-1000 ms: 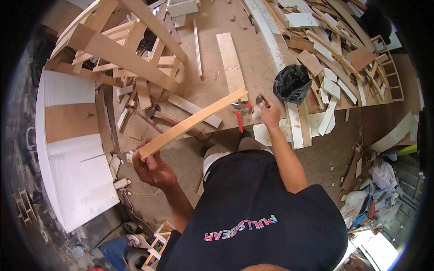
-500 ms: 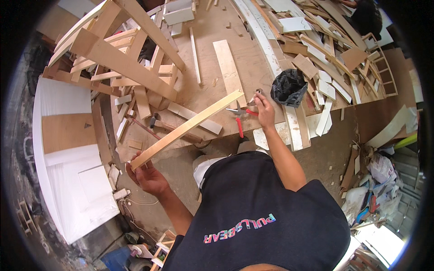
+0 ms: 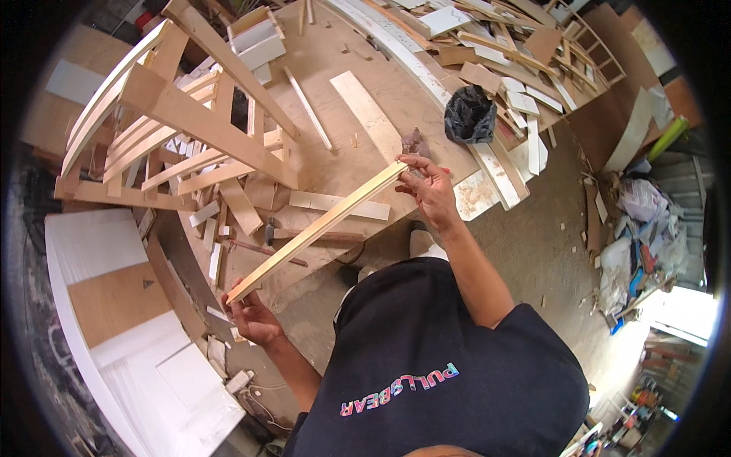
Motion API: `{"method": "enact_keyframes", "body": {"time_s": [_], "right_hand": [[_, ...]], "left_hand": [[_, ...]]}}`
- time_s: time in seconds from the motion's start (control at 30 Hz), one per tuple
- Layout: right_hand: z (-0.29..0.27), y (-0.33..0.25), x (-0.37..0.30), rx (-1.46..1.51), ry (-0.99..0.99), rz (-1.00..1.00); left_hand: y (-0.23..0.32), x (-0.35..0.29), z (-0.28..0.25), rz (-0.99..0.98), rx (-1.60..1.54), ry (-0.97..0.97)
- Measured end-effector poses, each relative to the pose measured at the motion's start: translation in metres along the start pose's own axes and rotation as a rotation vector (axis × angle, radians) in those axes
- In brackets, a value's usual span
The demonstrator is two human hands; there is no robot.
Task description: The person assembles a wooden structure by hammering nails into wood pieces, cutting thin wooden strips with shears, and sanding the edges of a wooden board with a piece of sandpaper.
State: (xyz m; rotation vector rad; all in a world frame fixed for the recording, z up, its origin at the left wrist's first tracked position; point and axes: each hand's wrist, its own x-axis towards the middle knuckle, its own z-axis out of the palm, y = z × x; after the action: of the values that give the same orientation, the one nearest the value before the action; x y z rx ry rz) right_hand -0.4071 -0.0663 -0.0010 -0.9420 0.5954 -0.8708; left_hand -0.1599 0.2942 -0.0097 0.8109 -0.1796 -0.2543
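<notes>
— What is different from a second ago?

— The long pale wooden strip (image 3: 316,232) is lifted a little higher and held more squarely between both hands. The right hand (image 3: 430,186) now pinches its far end, fingers (image 3: 411,161) curled around the tip; a second ago that hand sat lower, near the red-handled tool on the counter, which I can no longer make out.

— And the left hand?

— The left hand (image 3: 255,320) grips the near end from below, fingers closed on the wood, much as before.

— Where does the strip sit now?

— In the air, slanting from lower left to upper right, above the edge of the counter (image 3: 381,84), clear of the offcuts. The hammer (image 3: 304,232) lies under it, untouched.

— So what does that tell you?

— I judge the strip is being sighted or checked, not set down.
</notes>
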Motion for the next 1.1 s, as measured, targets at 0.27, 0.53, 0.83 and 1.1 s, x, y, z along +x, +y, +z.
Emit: {"method": "enact_keyframes", "body": {"time_s": [0.27,0.53,0.83,1.1], "right_hand": [[0.046,-0.014,-0.041,-0.089,0.202,-0.154],[0.042,-0.019,-0.03,-0.141,0.133,-0.259],[-0.046,-0.017,0.054,-0.491,0.247,-0.09],[-0.121,0.077,0.115,-1.741,0.1,0.178]], "left_hand": [[-0.031,0.031,-0.035,-0.175,0.656,0.233],[-0.076,0.027,0.151,0.133,1.23,-1.039],[-0.161,-0.011,0.214,-0.138,1.047,-0.982],[-0.185,-0.037,0.218,-0.105,1.113,-0.766]]}}
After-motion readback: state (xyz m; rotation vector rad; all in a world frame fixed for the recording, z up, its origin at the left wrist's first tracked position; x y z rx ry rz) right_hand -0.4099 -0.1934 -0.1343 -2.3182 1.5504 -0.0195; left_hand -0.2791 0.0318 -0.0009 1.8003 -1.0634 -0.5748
